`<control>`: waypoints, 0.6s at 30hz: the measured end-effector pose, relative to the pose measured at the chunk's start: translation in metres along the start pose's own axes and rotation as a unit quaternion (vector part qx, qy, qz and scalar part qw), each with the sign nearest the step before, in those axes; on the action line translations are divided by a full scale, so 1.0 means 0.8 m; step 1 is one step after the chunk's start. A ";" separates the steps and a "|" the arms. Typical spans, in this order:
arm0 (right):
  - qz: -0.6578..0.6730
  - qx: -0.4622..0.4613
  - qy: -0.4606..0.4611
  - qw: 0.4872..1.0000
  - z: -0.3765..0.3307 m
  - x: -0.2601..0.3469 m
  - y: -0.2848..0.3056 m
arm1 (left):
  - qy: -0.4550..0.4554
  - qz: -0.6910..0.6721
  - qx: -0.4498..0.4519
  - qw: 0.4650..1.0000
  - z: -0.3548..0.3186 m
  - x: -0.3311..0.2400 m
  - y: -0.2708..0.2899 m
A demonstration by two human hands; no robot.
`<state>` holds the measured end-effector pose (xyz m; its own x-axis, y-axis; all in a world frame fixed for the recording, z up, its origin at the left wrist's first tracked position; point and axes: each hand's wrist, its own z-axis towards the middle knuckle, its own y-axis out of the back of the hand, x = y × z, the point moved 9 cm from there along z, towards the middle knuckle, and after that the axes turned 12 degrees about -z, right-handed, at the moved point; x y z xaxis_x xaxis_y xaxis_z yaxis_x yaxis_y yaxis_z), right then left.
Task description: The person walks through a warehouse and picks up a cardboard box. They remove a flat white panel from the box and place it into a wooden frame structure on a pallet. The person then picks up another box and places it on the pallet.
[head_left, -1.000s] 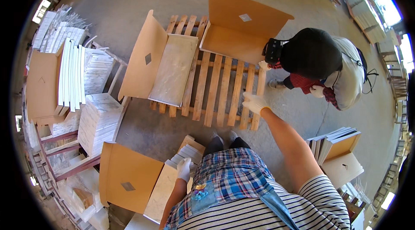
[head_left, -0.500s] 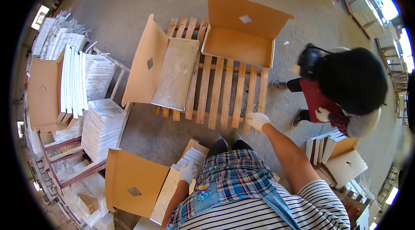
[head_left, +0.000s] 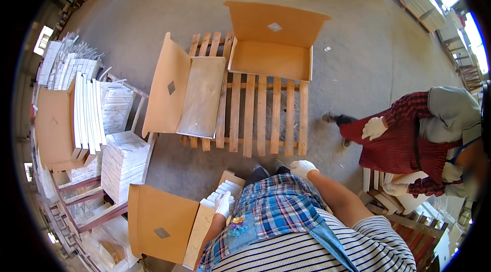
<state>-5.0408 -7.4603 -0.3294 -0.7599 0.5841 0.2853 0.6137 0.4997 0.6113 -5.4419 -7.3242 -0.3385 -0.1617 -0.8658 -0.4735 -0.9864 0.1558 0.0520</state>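
My left hand (head_left: 222, 204), in a white glove, is low beside my plaid apron, fingers stretched out at a row of white strips (head_left: 225, 190); whether it touches them I cannot tell. My right hand (head_left: 304, 168), gloved too, is in front of my waist with fingers loosely extended and nothing visible in it. Beyond lies a wooden pallet (head_left: 249, 113). On it stand an open carton (head_left: 273, 57) with its lid raised and another carton (head_left: 166, 88) around a flat greyish panel (head_left: 201, 97). By my left forearm is an opened carton (head_left: 162, 223) with a pale panel beside it.
A co-worker in a red checked apron (head_left: 396, 136) stands at the right, one gloved hand by stacked boards (head_left: 381, 198). On the left are stacks of white slabs (head_left: 123, 162), a carton with white strips (head_left: 53, 123) and a reddish frame (head_left: 102, 218).
My right hand has drawn back from the pallet's near edge toward my waist. The co-worker has moved nearer on the right and turned. My left hand stays by the white strips.
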 end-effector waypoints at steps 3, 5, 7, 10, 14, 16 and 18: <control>-0.014 -0.014 0.009 1.000 0.013 -0.020 -0.006 | -0.020 0.010 0.004 1.000 0.001 0.000 -0.006; -0.012 -0.038 0.015 0.999 0.016 -0.029 0.009 | -0.035 0.030 0.007 0.999 -0.002 -0.006 -0.012; 0.000 -0.054 -0.006 0.999 0.014 -0.040 0.028 | -0.087 0.084 0.019 0.993 -0.012 -0.022 -0.024; 0.028 -0.071 -0.031 0.997 -0.006 -0.043 0.059 | -0.154 0.146 0.038 0.976 -0.044 -0.047 -0.045; 0.038 -0.083 -0.019 0.996 -0.003 -0.052 0.042 | -0.119 0.077 0.019 0.990 -0.047 -0.030 -0.033; 0.032 -0.077 -0.013 0.996 0.003 -0.057 0.026 | -0.111 0.066 0.007 0.992 -0.049 -0.024 -0.030; 0.012 -0.073 0.008 0.997 0.001 -0.053 0.017 | -0.095 0.063 0.000 0.994 -0.052 -0.021 -0.028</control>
<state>-5.0002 -7.4776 -0.3333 -0.7495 0.5838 0.3122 0.5950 0.3871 0.7043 -5.4181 -7.3329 -0.2953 -0.2754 -0.7344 -0.6203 -0.9588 0.2568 0.1216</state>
